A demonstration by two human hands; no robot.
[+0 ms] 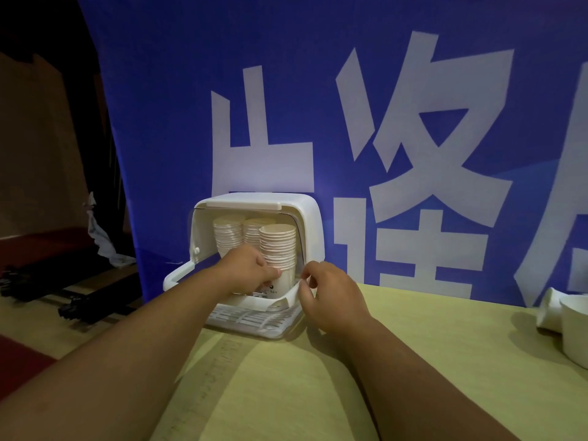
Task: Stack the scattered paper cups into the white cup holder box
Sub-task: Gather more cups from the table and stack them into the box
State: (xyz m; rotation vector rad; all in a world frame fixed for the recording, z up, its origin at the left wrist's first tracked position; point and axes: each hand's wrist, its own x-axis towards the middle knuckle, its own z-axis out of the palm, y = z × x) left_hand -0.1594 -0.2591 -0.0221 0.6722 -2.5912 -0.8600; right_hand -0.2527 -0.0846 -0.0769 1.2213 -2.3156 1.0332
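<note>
Nearest, your forearms (127,351) reach fwd over the yellow-green table (413,361), L and R side by side. Your left hand (249,268) is inside the open front of the cup holder box (310,224), with its fingers curled round the lower part of the front stack (278,246) of paper cups. Grip: clenched on that stack, which stands upright in the box at front R.

Your right hand (331,291) sits just beside it, at the box's front R corner. Thumb & forefinger pinch a thin white flap (286,299) there. You cannot tell whether the flap is a liner or part of the box.

Below both hands, the slatted tray (251,316) lies at the box base, resting on the table. Behind the front stack stand two rear stacks (227,237), upright and side by side, approx. the same height. Above them the lid (245,203) is swung up over the top.

Well apart, at the far R of the table, are the loose cups (572,329): one upright, one lying on its side just beside it, both outside the box.

Background: a blue banner (159,106) w/ large white characters hangs directly behind box & table. Far L: dark floor w/ black stands (79,300) and a crumpled white cloth (101,240).
</note>
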